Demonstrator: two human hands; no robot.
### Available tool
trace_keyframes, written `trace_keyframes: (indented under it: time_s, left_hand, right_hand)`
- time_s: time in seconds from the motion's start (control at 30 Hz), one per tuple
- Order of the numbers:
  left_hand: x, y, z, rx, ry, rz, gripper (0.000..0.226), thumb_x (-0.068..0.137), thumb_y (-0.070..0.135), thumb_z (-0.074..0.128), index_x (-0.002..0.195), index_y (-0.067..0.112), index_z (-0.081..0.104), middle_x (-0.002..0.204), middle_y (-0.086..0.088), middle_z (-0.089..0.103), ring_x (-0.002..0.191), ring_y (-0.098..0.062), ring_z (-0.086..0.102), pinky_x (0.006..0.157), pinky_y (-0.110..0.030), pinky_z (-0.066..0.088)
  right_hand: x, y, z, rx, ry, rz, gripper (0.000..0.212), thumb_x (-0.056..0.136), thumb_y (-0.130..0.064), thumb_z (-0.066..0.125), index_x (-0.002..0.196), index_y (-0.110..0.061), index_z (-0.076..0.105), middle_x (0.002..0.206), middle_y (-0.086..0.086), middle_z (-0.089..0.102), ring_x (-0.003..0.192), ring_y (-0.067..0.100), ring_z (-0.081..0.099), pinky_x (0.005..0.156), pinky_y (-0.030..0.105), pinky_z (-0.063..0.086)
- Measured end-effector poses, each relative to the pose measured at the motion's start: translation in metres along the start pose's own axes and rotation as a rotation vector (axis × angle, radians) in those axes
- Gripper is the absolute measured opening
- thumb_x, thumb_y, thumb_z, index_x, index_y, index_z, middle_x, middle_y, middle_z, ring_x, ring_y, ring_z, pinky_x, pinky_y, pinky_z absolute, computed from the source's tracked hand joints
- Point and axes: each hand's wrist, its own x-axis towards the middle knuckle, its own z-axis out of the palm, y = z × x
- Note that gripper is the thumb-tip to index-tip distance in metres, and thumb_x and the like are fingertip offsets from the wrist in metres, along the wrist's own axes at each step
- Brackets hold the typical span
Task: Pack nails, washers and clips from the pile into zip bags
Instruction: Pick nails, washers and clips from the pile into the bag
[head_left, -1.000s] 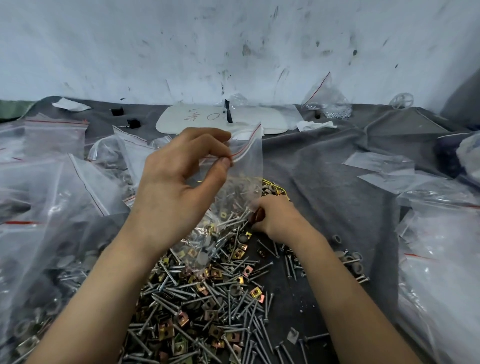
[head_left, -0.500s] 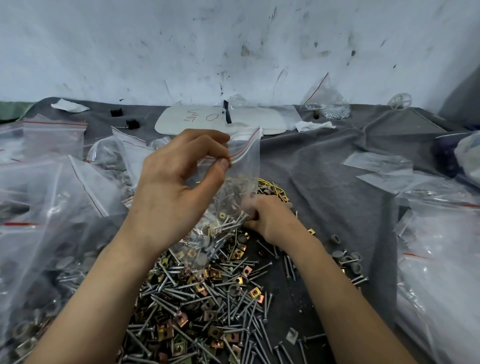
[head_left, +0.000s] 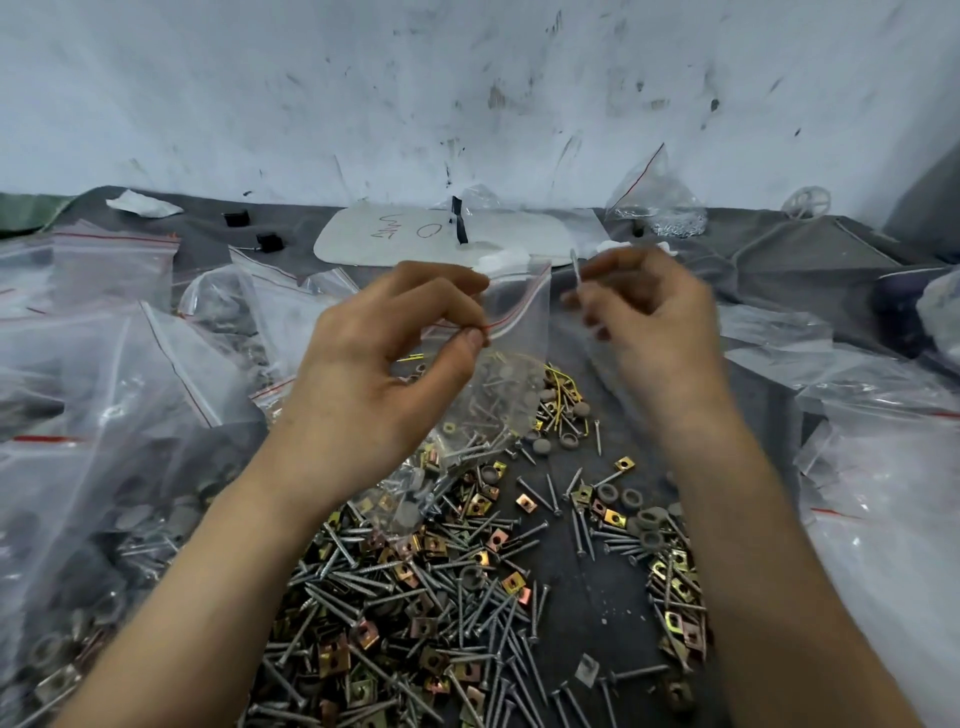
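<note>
Your left hand (head_left: 374, 374) pinches the bag (head_left: 519, 332) by its top edge and holds it up over the pile (head_left: 415, 597). Your right hand (head_left: 654, 332), blurry, pinches 1 nail (head_left: 575, 267) just beside the bag's mouth. The pile lies on the cloth (head_left: 587, 597).

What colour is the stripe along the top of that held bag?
Red, on the zip bag, clearest in the head view.

Clear plastic zip bags (head_left: 109, 395) are crowding both sides; the grey cloth-covered counter (head_left: 779, 280) is lying bare beyond the pile of silver nails (head_left: 415, 597).
</note>
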Motion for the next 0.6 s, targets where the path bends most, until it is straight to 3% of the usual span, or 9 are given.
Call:
trace_keyframes:
  time_s: [0.1,0.17,0.23,0.37,0.43,0.6]
  left_hand:
    - [-0.001,0.001,0.003,0.023,-0.051,0.027,0.02,0.089,0.026,0.054,0.086,0.011,0.067,0.115,0.002,0.064,0.109,-0.018,0.063,0.084,-0.048,0.053]
    - [-0.001,0.002,0.004,0.043,-0.076,0.056,0.02,0.09,0.024,0.054,0.087,0.01,0.068,0.115,-0.001,0.064,0.111,-0.014,0.063,0.086,-0.042,0.053]
    - [-0.002,0.003,0.005,0.037,-0.088,0.071,0.017,0.091,0.022,0.054,0.088,0.012,0.068,0.115,-0.003,0.064,0.112,-0.014,0.062,0.087,-0.039,0.053]
    - [-0.001,0.005,0.006,0.03,-0.076,0.086,0.014,0.091,0.022,0.054,0.089,0.016,0.066,0.114,-0.006,0.064,0.113,-0.015,0.062,0.088,-0.039,0.052]
    - [-0.001,0.006,0.005,0.046,-0.068,0.089,0.016,0.091,0.021,0.054,0.088,0.013,0.068,0.113,-0.005,0.064,0.113,-0.012,0.062,0.088,-0.034,0.051]
    - [0.0,0.005,0.005,0.089,-0.062,0.079,0.021,0.091,0.023,0.054,0.088,0.008,0.068,0.107,-0.002,0.064,0.104,-0.012,0.062,0.08,-0.024,0.044]
  right_hand:
    - [-0.01,-0.032,-0.003,0.155,-0.017,-0.169,0.021,0.083,-0.006,0.064,0.09,-0.026,0.057,0.074,-0.004,0.073,0.08,0.009,0.07,0.071,0.023,0.051]
    - [-0.016,-0.045,0.001,0.117,-0.074,-0.248,0.021,0.084,-0.009,0.064,0.092,-0.027,0.058,0.077,-0.008,0.073,0.084,0.012,0.071,0.078,0.039,0.052]
    - [-0.021,-0.049,0.006,0.042,-0.132,-0.282,0.024,0.085,-0.008,0.063,0.097,-0.028,0.06,0.08,-0.009,0.073,0.087,0.011,0.07,0.082,0.044,0.051]
    - [-0.022,-0.044,0.009,-0.018,-0.249,-0.245,0.025,0.089,-0.003,0.059,0.096,-0.026,0.063,0.083,-0.002,0.072,0.087,0.018,0.068,0.082,0.042,0.05]
    - [-0.021,-0.042,0.009,-0.019,-0.275,-0.232,0.023,0.088,0.0,0.059,0.089,-0.023,0.063,0.086,-0.003,0.071,0.09,0.012,0.067,0.087,0.037,0.051]
    - [-0.018,-0.038,0.006,-0.095,-0.328,-0.229,0.02,0.085,-0.005,0.062,0.083,-0.025,0.065,0.084,-0.006,0.07,0.085,0.008,0.064,0.078,0.027,0.047]
